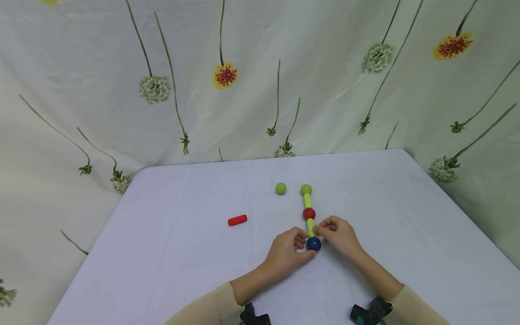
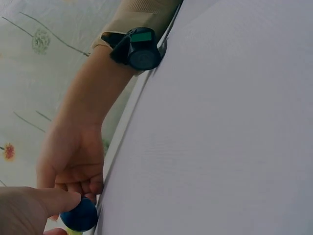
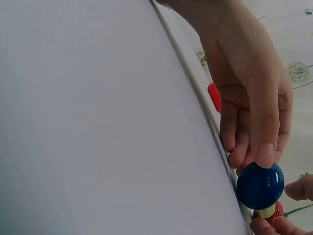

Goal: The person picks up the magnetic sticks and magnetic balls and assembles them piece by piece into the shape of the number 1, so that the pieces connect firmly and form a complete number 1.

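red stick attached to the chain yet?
No. The red stick lies alone on the table, well left of the chain both hands touch.

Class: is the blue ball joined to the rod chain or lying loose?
Joined: the blue ball caps the yellow-green rod's near end, between both hands.

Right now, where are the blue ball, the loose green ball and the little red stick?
Round blue ball (image 1: 313,244): head view, its top.
Loose green ball (image 1: 280,188): head view, centre.
Short red stick (image 1: 237,220): head view, middle.
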The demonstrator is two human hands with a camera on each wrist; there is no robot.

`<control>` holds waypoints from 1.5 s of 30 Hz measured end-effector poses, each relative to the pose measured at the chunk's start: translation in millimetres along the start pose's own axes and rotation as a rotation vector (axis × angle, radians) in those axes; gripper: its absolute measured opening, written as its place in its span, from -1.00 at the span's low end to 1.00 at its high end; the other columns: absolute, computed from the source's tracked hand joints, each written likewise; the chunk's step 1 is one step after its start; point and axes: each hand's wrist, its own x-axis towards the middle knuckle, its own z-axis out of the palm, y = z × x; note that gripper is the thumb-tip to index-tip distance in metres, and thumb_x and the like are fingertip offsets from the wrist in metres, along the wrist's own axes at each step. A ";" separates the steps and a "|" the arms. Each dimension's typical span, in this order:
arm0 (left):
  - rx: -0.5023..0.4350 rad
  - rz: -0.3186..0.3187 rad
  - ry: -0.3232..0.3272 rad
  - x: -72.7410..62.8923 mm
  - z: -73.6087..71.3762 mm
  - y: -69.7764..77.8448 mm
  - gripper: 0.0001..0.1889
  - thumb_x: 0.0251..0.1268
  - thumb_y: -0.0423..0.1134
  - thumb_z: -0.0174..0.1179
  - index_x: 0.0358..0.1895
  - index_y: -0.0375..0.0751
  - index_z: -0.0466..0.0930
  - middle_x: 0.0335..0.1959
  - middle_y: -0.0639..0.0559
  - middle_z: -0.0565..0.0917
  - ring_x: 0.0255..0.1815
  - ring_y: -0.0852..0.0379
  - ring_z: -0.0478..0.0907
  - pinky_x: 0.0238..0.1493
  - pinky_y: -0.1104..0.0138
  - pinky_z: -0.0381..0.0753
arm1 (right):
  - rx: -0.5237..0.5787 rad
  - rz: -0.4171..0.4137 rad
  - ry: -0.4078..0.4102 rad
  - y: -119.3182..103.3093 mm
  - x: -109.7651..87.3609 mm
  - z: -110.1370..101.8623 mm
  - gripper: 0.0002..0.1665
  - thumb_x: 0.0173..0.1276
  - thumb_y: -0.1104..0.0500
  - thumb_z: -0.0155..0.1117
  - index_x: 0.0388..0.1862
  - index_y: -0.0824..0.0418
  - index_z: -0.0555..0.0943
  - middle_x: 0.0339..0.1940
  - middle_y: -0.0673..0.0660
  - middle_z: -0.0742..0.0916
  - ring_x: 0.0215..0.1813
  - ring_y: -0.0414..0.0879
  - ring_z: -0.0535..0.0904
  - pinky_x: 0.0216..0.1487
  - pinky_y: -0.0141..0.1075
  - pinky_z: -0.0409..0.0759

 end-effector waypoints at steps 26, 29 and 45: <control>0.127 -0.033 0.157 -9.0 -60.6 -25.8 -0.75 0.19 -0.29 0.36 -0.07 -0.22 0.60 -0.17 0.02 0.65 -0.15 0.12 0.58 -0.07 0.24 0.60 | 0.079 -0.053 -0.069 3.6 -23.4 0.2 -0.70 0.20 0.15 0.45 -0.22 0.29 0.57 -0.38 0.04 0.71 -0.30 -0.09 0.57 -0.31 -0.36 0.53; 0.158 -0.029 0.204 -10.0 -73.4 -29.9 -0.74 0.20 -0.31 0.35 -0.06 -0.23 0.61 -0.14 -0.01 0.66 -0.12 0.08 0.58 -0.04 0.19 0.59 | 0.089 -0.053 -0.074 4.0 -23.9 0.6 -0.68 0.19 0.15 0.47 -0.21 0.30 0.56 -0.36 0.05 0.72 -0.29 -0.10 0.58 -0.30 -0.36 0.53; 0.327 -0.121 0.309 -4.4 -126.8 -66.7 -0.71 0.20 -0.29 0.34 -0.01 -0.25 0.64 -0.08 -0.12 0.64 -0.04 -0.07 0.55 -0.03 0.08 0.59 | 0.116 -0.029 -0.099 3.9 -23.8 -0.1 -0.61 0.13 0.13 0.52 -0.19 0.29 0.56 -0.36 0.05 0.70 -0.31 -0.08 0.55 -0.35 -0.37 0.52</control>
